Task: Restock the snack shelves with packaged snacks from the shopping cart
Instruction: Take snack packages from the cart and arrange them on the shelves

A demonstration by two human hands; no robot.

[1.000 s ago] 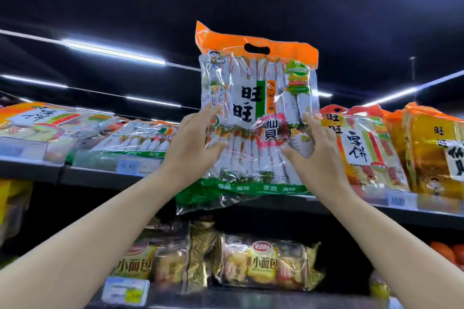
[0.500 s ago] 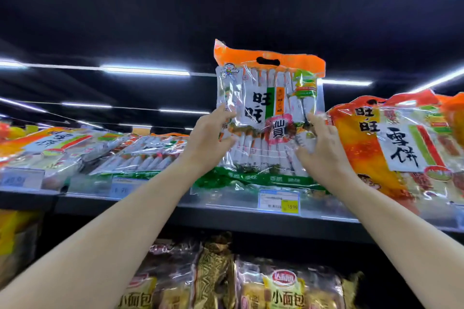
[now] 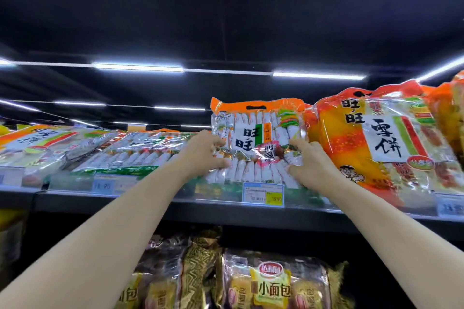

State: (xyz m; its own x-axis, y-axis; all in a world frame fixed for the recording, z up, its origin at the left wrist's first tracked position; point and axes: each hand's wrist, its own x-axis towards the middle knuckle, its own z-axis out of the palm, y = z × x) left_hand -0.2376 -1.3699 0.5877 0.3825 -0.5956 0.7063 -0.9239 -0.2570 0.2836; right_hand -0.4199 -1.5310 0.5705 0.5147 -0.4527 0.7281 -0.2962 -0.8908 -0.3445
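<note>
Nearest me, below my forearms, bread packs (image 3: 271,283) fill the lower shelf. Above them the top shelf (image 3: 226,211) carries a price tag (image 3: 263,194) just under my hands. My left hand (image 3: 200,154) and right hand (image 3: 310,165) each clutch one side of the rice-cracker bag (image 3: 256,143), which stands nearly upright on the shelf, probably so I can seat it squarely. Left of my hands lie flat bags (image 3: 130,153); right of them leans an orange bag (image 3: 376,143).
</note>
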